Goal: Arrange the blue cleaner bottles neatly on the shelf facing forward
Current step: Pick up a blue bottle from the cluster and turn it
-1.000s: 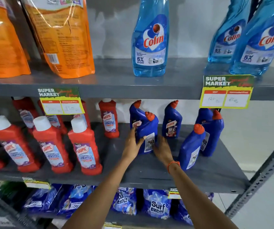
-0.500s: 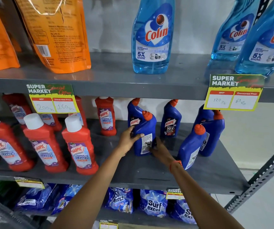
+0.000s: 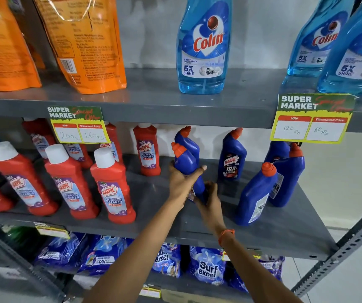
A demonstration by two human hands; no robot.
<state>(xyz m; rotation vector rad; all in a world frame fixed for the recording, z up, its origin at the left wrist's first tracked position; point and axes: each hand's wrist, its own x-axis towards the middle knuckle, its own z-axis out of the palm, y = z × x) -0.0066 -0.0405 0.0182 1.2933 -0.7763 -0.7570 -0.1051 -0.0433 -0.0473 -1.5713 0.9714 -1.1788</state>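
Several dark blue cleaner bottles with orange caps stand on the grey middle shelf. My left hand grips the front blue bottle around its middle. My right hand holds the same bottle at its base. This bottle is turned edge-on and tilted, its label mostly hidden by my fingers. A second blue bottle stands right behind it. Another blue bottle faces forward at the back. Two more, the near one and the far one, stand to the right with their back labels showing.
Red bathroom cleaner bottles fill the left of the same shelf. Light blue spray bottles and orange pouches stand on the shelf above, with price tags hanging from its edge. Detergent bags lie below. A metal upright runs at the right.
Both hands have closed on the front blue bottle and turned it from showing its back label to edge-on, tilting it. The view has moved closer to the shelf.
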